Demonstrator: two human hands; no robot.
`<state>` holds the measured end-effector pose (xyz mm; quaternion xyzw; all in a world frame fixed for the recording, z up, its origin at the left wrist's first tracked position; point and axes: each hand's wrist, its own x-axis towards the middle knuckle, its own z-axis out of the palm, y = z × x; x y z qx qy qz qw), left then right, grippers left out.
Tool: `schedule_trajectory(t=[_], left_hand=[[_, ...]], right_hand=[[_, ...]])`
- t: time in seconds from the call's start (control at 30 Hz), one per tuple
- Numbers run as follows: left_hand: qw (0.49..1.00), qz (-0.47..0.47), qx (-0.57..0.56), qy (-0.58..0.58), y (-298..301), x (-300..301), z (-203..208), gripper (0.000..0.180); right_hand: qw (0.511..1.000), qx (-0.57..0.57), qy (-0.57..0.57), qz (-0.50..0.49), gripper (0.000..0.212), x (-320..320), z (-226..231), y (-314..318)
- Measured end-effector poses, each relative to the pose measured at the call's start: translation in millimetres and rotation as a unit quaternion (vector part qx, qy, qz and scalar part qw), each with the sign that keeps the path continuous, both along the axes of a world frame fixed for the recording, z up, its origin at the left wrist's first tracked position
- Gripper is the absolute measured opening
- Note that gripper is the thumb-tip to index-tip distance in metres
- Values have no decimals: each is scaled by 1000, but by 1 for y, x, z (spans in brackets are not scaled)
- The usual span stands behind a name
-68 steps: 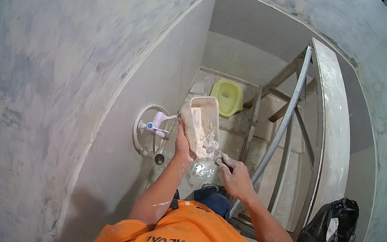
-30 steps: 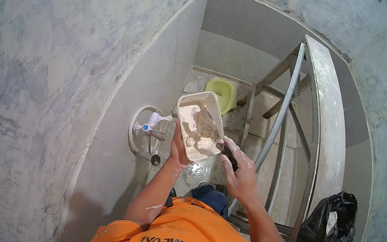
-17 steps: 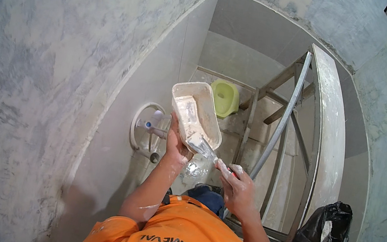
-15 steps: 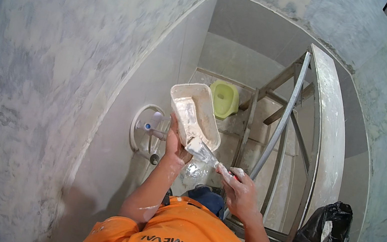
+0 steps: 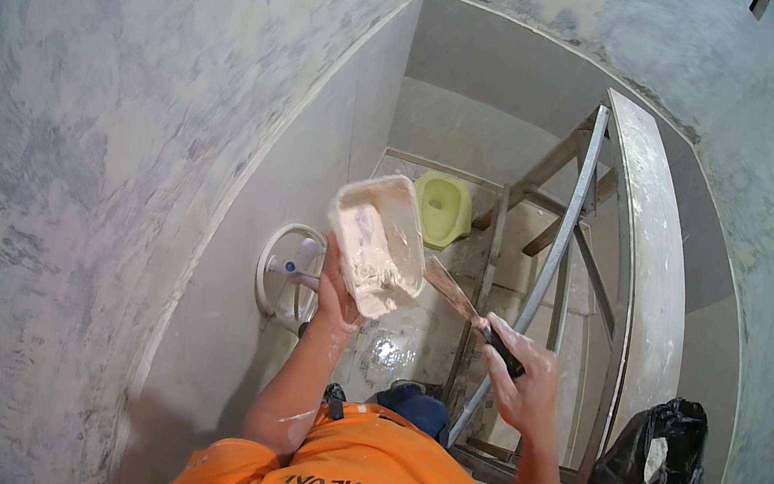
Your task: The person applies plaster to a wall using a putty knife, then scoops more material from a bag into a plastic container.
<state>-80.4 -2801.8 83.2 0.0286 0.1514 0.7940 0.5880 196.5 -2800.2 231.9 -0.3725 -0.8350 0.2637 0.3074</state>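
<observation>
My left hand (image 5: 337, 287) is closed around the side of a white plastic tub (image 5: 416, 239), which is tilted. Pale, creamy filler (image 5: 368, 247) coats the inside of the tub and gathers thickly at its near end. In my right hand (image 5: 521, 370) is a putty knife (image 5: 462, 302) with a dark handle, fingers wrapped round it. Its blade points up and left, with the tip close to the tub's right side. Pale smears cover the blade, my right fingers and part of my left forearm.
On the right stands a metal-framed scaffold with a long plank (image 5: 653, 213) on top; a black plastic bag (image 5: 650, 466) sits at its near end. A white hose and tap fitting (image 5: 287, 267) is on the left wall. Beyond the tub lies a green squat toilet (image 5: 443, 208).
The putty knife has come out of the tub's near end and moved right, its blade turned. My right hand has shifted right with it, and the tub has dropped slightly in view.
</observation>
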Motion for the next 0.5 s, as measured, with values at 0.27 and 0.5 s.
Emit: schedule_trajectory(t=[0.27, 0.5], left_hand=[[989, -49, -92, 107, -14, 39, -14, 76], [998, -16, -47, 44, -23, 25, -23, 78]], right_hand=[[943, 31, -331, -2, 23, -72, 3, -22], [953, 36, -284, 96, 30, -76, -12, -17]])
